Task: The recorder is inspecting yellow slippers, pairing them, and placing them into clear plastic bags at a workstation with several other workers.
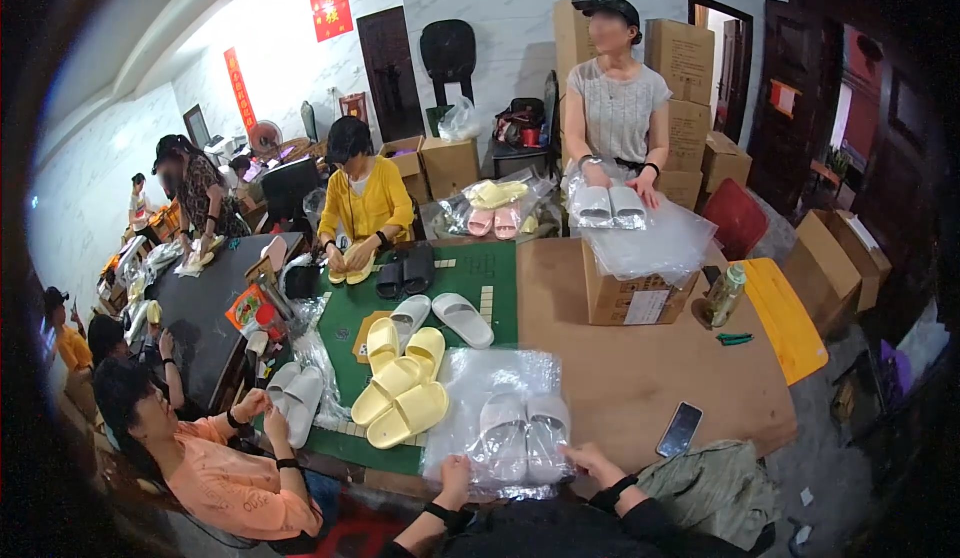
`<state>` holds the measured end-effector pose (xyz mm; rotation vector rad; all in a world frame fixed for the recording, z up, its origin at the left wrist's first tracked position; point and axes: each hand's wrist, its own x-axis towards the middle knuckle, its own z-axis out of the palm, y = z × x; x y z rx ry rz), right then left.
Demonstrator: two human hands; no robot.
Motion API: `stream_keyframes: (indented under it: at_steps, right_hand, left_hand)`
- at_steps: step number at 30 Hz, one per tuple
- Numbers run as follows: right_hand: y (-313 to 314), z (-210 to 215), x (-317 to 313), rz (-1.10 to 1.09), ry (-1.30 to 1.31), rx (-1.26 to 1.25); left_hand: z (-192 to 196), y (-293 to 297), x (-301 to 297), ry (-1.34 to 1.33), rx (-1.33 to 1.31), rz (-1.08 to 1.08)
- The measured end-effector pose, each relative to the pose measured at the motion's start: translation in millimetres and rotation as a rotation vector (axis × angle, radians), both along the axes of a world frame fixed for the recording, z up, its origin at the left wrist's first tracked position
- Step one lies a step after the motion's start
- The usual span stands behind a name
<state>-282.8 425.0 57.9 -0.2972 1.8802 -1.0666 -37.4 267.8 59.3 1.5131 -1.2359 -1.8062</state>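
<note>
A pair of pale grey slippers (547,440) lies inside a clear plastic bag (460,378) at the near edge of the table. My left hand (455,475) is closed on the bag's near left corner. At the bag's right edge, beside the slippers, my right hand (592,462) pinches the plastic. Just left of the bag, several yellow slippers (408,413) are piled on one another. Behind them rest two loose grey slippers (462,320), one of them partly covered by the yellow ones.
A phone (681,429) and a crumpled green cloth (705,493) are to my right. Farther off stand a cardboard box (625,293) topped with plastic bags and a bottle (726,295). Co-workers handle slippers across the table and at the left, one near grey slippers (297,398).
</note>
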Motion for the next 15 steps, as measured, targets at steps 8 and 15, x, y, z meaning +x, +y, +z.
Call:
stream_keyframes:
  at_steps: [8,15]
  right_hand:
    - [0,-12,-2,0.221,0.077,0.148]
    - [-1,14,6,0.115,-0.080,0.137]
  left_hand:
    - [0,4,4,-0.019,-0.111,0.009]
    - [21,6,7,0.000,0.048,-0.007]
